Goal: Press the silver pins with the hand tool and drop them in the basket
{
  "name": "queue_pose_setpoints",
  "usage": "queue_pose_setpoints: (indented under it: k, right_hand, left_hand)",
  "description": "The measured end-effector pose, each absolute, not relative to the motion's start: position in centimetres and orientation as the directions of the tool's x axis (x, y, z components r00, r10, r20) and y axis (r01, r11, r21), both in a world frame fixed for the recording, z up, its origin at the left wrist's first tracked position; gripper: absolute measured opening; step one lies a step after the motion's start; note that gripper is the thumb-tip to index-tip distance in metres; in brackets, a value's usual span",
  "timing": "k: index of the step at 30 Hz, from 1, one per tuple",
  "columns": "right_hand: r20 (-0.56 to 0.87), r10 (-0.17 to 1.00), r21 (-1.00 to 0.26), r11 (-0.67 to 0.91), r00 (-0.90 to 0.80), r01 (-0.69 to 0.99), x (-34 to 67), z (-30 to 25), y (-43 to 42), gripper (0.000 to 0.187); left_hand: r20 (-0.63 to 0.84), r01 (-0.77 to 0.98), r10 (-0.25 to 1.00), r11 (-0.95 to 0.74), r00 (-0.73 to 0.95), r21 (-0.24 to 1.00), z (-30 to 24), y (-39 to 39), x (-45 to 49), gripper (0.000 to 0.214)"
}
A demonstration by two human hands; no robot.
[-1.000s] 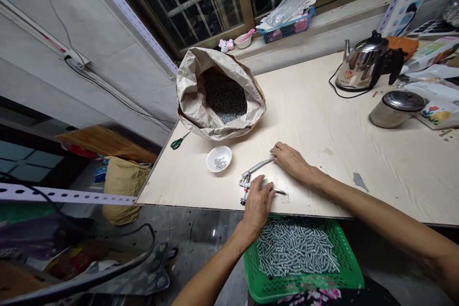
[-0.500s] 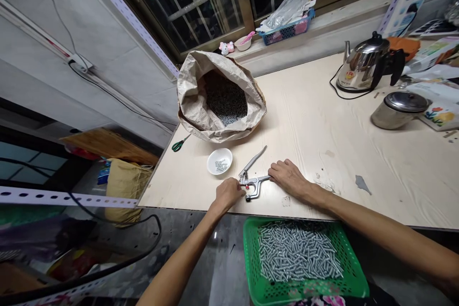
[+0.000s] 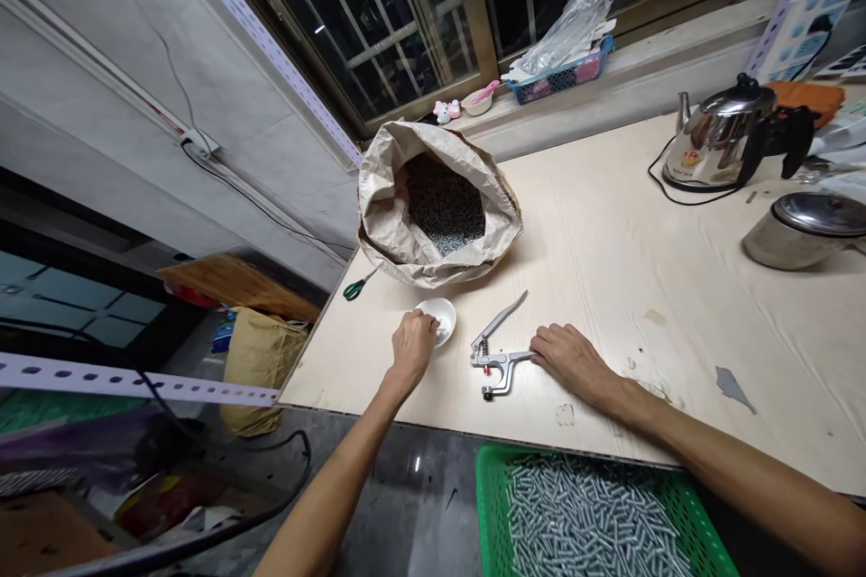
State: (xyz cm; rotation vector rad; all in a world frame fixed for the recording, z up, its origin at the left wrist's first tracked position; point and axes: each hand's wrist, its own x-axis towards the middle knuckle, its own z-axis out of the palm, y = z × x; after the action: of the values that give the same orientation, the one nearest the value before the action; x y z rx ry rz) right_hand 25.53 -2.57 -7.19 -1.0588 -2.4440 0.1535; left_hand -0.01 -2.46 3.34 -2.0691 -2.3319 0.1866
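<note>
My left hand [image 3: 412, 344] is at the near left rim of a small white bowl [image 3: 446, 311], its fingertips drawn together inside; whatever they pinch is too small to make out. Small shiny metal pieces lie in that bowl. To its right, a pair of silver snap-fastener pliers [image 3: 501, 364] lies on the table, with a spring and a red tip between its jaws and the upper handle raised. My right hand [image 3: 566, 357] is closed over the end of the lower handle, palm down on the tabletop.
An open paper sack [image 3: 379, 239] of dark metal pieces stands behind the bowl, with green-handled scissors [image 3: 354, 289] beside it. Below the table's front edge, a green basket [image 3: 492, 505] holds many silver screw-like pieces. A kettle [image 3: 721, 140] and lidded metal pot [image 3: 798, 234] stand at right.
My left hand has moved from the pliers' jaws left and up to the white bowl. My right hand stays on the handle. The whole view has shifted slightly.
</note>
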Motion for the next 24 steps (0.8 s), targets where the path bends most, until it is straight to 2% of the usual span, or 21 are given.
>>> queue_pose_setpoints:
  k: [4, 11, 13, 15, 16, 18, 20, 24]
  right_hand:
    - [0.403, 0.702, -0.261, 0.703, -0.588, 0.661, 25.4, -7.4, -2.5, 0.013]
    - [0.433, 0.661, -0.221, 0.737, -0.613, 0.639, 25.5, -7.2, -2.4, 0.016]
    - [0.456, 0.624, -0.169, 0.761, -0.635, 0.626, 25.7, -6.9, -2.5, 0.019]
    - [0.470, 0.598, -0.119, 0.772, -0.650, 0.624, 25.9, -6.5, -2.8, 0.024]
    - [0.470, 0.593, -0.106, 0.774, -0.654, 0.625, 25.9, -6.2, -3.0, 0.026]
    - [0.464, 0.592, -0.102, 0.775, -0.659, 0.623, 26.0, -5.6, -3.4, 0.029]
    - [0.465, 0.591, -0.108, 0.777, -0.659, 0.620, 25.9, -5.0, -3.8, 0.031]
    - [0.483, 0.571, -0.093, 0.787, -0.664, 0.609, 25.9, -4.5, -4.3, 0.033]
  left_hand:
    - [-0.147, 0.984, 0.987, 0.033, -0.059, -0.177, 0.9, 0.8, -1.7, 0.029]
    - [-0.109, 0.991, 0.994, 0.010, -0.025, -0.134, 1.6, 0.5, -1.2, 0.028]
    - [-0.034, 1.000, 0.999, 0.007, -0.006, 0.030, 2.3, -1.2, -0.5, 0.025]
    - [0.016, 0.948, 0.999, 0.025, -0.032, 0.317, 2.5, -3.6, 0.6, 0.022]
    - [0.010, 0.892, 0.998, 0.050, -0.061, 0.450, 2.3, -4.9, 1.1, 0.022]
    - [-0.019, 0.780, 0.994, 0.093, -0.103, 0.619, 1.6, -7.6, 2.1, 0.024]
    - [-0.027, 0.710, 0.992, 0.109, -0.126, 0.696, 0.4, -9.6, 2.8, 0.024]
    - [-0.014, 0.657, 0.984, 0.129, -0.178, 0.743, -1.4, -11.1, 3.3, 0.023]
